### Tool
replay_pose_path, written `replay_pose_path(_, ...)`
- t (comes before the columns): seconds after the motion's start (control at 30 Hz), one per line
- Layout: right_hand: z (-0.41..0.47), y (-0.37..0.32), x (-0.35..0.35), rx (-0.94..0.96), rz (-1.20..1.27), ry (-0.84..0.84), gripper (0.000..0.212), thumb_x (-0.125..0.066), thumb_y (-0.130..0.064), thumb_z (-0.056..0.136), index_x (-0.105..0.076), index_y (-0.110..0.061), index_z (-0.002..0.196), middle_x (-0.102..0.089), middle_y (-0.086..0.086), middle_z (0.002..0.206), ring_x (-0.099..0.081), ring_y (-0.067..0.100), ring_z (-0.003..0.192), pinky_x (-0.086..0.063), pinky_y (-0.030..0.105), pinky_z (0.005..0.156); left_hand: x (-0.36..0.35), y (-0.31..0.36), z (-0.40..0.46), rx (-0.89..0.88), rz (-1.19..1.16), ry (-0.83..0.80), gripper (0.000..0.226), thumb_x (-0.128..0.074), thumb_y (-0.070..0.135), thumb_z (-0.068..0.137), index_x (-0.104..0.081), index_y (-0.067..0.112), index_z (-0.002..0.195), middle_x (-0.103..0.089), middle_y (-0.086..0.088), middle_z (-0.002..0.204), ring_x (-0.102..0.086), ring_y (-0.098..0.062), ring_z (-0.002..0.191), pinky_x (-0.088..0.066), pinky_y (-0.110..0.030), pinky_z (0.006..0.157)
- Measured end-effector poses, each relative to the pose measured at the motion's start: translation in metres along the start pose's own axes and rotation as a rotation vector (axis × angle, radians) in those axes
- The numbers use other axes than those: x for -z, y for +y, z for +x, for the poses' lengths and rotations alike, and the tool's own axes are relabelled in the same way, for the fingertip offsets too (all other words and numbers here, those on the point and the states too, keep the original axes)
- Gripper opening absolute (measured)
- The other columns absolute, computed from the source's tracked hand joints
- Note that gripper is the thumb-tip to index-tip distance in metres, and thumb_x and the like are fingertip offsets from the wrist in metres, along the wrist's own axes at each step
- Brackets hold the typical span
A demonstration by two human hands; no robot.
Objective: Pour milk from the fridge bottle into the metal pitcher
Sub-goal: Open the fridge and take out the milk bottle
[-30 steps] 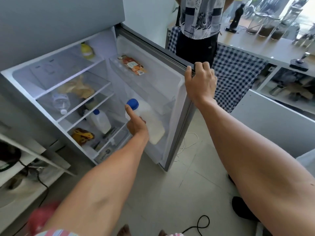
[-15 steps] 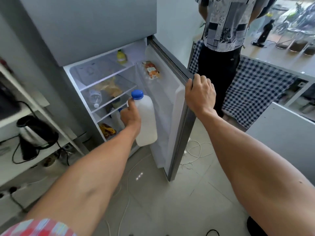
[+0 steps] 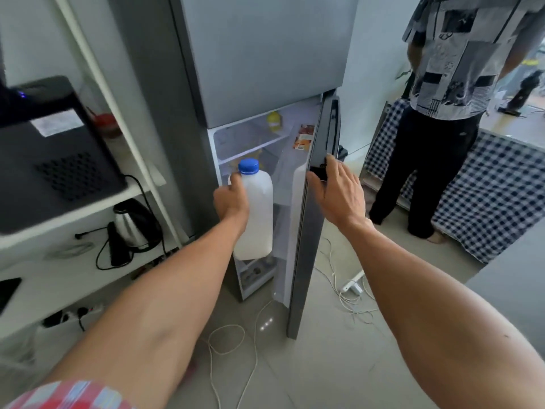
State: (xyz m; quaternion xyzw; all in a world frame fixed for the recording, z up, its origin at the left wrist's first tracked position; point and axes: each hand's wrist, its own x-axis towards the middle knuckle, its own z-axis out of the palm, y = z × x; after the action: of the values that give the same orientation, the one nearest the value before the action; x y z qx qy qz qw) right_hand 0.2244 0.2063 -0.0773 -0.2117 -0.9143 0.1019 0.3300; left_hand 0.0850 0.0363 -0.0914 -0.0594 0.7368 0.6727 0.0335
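Observation:
A white plastic milk bottle point(image 3: 259, 211) with a blue cap hangs upright in front of the open lower fridge compartment. My left hand point(image 3: 231, 199) grips its handle side. My right hand point(image 3: 336, 187) lies with straight fingers against the outer face of the grey fridge door point(image 3: 312, 231), which stands only partly open. No metal pitcher is in view.
White shelving at left holds a black appliance point(image 3: 50, 149) and a steel kettle point(image 3: 132, 222). White cables point(image 3: 233, 343) and a power strip lie on the tiled floor. A person point(image 3: 448, 113) stands at right beside a chequered cloth point(image 3: 495, 196).
My left hand lifted the bottle off the door shelf and out of the fridge. My right hand left the door's top edge for its outer face, and the door swung most of the way closed.

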Motion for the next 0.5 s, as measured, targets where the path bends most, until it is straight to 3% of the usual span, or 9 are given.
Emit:
replay_pose_path(0.1,0.012,-0.02,-0.017,0.057,0.044,-0.024,0.052,-0.05,-0.049,0.105,-0.05,-0.006,0.135,-0.065,0.011,0.126,-0.056,0.031,0.122,-0.049,0.046,0.096,0.018,0.005,0.016,0.008,-0.035,0.035,0.051,-0.056,0.051,0.088,-0.053,0.007,0.063,-0.057,-0.008,0.066,-0.05,-0.025,0.059,-0.038,-0.031,0.055)
replay_pose_path(0.27,0.038,-0.047,-0.049,0.167,0.07,-0.058,0.035,-0.054,-0.044,0.104,-0.058,-0.01,0.105,-0.067,0.007,0.112,-0.055,0.029,0.115,-0.048,0.042,0.091,0.043,0.011,0.04,0.021,-0.079,0.097,0.051,-0.057,0.054,0.087,-0.05,0.009,0.063,-0.054,-0.006,0.065,-0.048,-0.023,0.059,-0.037,-0.03,0.055)
replay_pose_path(0.37,0.055,-0.062,-0.067,0.243,0.079,-0.097,0.033,-0.054,-0.042,0.104,-0.062,-0.01,0.104,-0.068,0.007,0.114,-0.053,0.03,0.118,-0.05,0.046,0.091,0.054,0.013,0.054,0.025,-0.095,0.146,0.052,-0.057,0.055,0.086,-0.052,0.007,0.065,-0.055,-0.008,0.066,-0.05,-0.023,0.06,-0.039,-0.031,0.056)
replay_pose_path(0.5,0.079,-0.082,-0.089,0.31,0.099,-0.161,0.03,-0.053,-0.033,0.106,-0.067,-0.011,0.12,-0.066,0.002,0.131,-0.05,0.029,0.131,-0.051,0.048,0.095,0.063,0.02,0.067,0.031,-0.102,0.215,0.053,-0.058,0.051,0.089,-0.046,0.009,0.058,-0.052,-0.006,0.065,-0.046,-0.024,0.059,-0.037,-0.032,0.058)
